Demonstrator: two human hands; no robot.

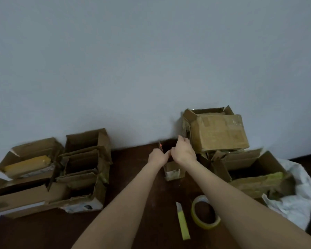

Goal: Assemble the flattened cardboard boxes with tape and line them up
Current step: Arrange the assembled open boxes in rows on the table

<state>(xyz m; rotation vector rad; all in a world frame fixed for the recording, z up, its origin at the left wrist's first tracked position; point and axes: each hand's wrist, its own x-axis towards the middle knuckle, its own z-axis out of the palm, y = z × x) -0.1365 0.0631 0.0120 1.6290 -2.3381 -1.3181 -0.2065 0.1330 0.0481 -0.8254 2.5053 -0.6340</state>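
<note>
Cardboard small box [174,170] is gripped at its rim by left hand [157,157] and right hand [184,150], seemingly being squared; tape roll [205,213] is probably needed next.

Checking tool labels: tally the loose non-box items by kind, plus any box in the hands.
tape roll: 1
utility knife: 1
white plastic bag: 1
small box, held by left hand and right hand: 1
Total: 4
</note>
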